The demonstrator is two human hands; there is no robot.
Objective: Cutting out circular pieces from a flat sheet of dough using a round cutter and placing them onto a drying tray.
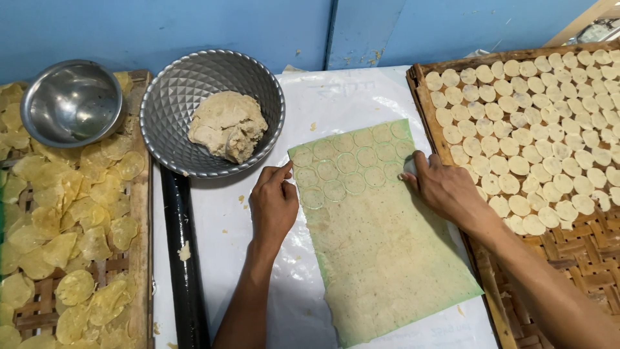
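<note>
A: Head view, quick. What are the hands doing?

B: The right hand (445, 187) is closing around a small round cutter (409, 166), pressing it into the rolled dough sheet (381, 239) at the sheet's 2 o'clock edge. The left hand (274, 201) is resting fingers curled, clamped on nothing, pinning the sheet's 10 o'clock corner. The hands are sitting well apart.

A: Surroundings?

B: Cut circles are filling the sheet's top rows. A woven tray (555, 252) of cut rounds is lying at 3 o'clock, a patterned bowl (168, 110) with a dough lump (227, 126) at 11, a black rolling pin (184, 258) at 9.

A: Doing it well?

B: I'm judging: pressing straight down, nesting each circle just beside the last, keeping the sheet pinned flat.
</note>
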